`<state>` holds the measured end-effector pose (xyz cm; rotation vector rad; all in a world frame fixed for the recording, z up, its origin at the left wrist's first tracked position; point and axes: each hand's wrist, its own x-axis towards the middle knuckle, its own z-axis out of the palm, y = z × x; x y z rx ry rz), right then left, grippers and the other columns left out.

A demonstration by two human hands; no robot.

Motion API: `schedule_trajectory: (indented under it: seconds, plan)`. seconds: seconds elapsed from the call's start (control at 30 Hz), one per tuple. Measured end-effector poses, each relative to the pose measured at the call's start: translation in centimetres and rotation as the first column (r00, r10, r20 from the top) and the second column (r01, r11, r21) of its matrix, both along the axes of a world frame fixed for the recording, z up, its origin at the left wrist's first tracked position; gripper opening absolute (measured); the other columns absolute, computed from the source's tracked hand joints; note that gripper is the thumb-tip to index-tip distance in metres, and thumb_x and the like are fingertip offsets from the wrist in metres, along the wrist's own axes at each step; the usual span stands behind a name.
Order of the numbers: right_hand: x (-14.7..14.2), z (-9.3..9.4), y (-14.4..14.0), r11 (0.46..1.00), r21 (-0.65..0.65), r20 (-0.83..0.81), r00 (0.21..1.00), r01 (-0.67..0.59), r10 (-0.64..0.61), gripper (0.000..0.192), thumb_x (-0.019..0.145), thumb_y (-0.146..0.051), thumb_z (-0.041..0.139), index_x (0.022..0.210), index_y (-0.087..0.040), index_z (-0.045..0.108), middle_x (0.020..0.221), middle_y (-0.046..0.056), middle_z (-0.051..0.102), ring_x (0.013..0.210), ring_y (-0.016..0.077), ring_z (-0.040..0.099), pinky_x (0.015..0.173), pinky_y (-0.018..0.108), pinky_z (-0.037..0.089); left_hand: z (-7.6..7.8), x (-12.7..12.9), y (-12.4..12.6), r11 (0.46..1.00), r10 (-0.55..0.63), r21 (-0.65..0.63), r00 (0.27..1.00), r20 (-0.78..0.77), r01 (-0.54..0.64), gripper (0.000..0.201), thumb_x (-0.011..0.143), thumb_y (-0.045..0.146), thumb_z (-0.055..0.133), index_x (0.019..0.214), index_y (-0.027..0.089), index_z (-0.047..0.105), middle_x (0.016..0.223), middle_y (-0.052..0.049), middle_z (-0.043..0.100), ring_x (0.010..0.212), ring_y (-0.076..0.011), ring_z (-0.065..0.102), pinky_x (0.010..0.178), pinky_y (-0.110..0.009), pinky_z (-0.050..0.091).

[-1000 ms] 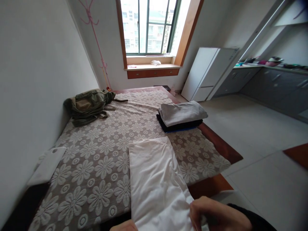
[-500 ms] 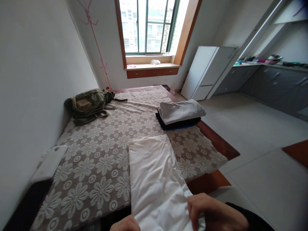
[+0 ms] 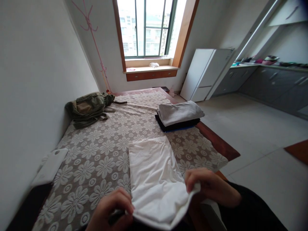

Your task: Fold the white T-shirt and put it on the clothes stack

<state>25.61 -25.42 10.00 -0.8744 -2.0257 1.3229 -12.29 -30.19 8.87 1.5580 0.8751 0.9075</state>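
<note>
Both hands are pinching the near edge of a white cloth (image 3: 150,173) at the bottom centre of the frame: left hand (image 3: 109,210) on one corner, right hand (image 3: 208,186) on the other. It lies on the bed (image 3: 96,160). Looks light and floppy, so the corners seem best to grip. The near hem droops out of view.

Both hands are bare, no rings or watch showing; the right hand (image 3: 211,189) comes out of a long black sleeve (image 3: 250,211) (plain, loose at the wrist), while the left hand (image 3: 110,211) shows no sleeve in view
</note>
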Motion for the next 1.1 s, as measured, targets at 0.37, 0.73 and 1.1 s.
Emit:
schedule_trajectory:
  seconds: [0.37, 0.73, 1.1]
  plan:
    - [-3.3, -2.9, 10.8, 0.753, 0.382, 0.025, 0.809, 0.536, -0.588, 0.039, 0.09, -0.038, 0.063, 0.127, -0.024, 0.061, 0.126, 0.01, 0.067, 0.105, 0.0245, 0.066, 0.091, 0.043, 0.055, -3.8, 0.1, 15.0, 0.919, 0.381, 0.254, 0.844, -0.378, -0.301, 0.045, 0.088, 0.036, 0.061, 0.13, 0.023, 0.057, 0.143, -0.014, 0.055, 0.123, -0.0299, 0.061, 0.098, -0.046, 0.053]
    - [-1.2, -8.2, 5.8, 0.798, 0.269, 0.336, 0.724, 0.539, -0.602, 0.04, 0.093, -0.048, 0.058, 0.122, -0.021, 0.063, 0.102, 0.007, 0.07, 0.086, 0.0221, 0.067, 0.078, 0.036, 0.054, -6.2, 0.1, 16.2, 0.942, 0.334, 0.254, 0.688, -0.644, -0.22, 0.036, 0.09, 0.037, 0.059, 0.122, 0.019, 0.059, 0.101, -0.007, 0.07, 0.084, -0.0218, 0.068, 0.081, -0.035, 0.051]
    - [-4.3, -7.8, 11.2, 0.811, 0.33, 0.635, 0.523, 0.482, -0.569, 0.055, 0.094, -0.052, 0.058, 0.137, -0.018, 0.055, 0.1, 0.012, 0.076, 0.095, 0.0303, 0.073, 0.079, 0.034, 0.047, -6.4, 1.6, 16.8, 0.931, 0.359, 0.224, 0.828, -0.431, -0.287, 0.032, 0.089, 0.041, 0.057, 0.115, 0.023, 0.064, 0.092, -0.003, 0.068, 0.076, -0.0179, 0.066, 0.064, -0.028, 0.048]
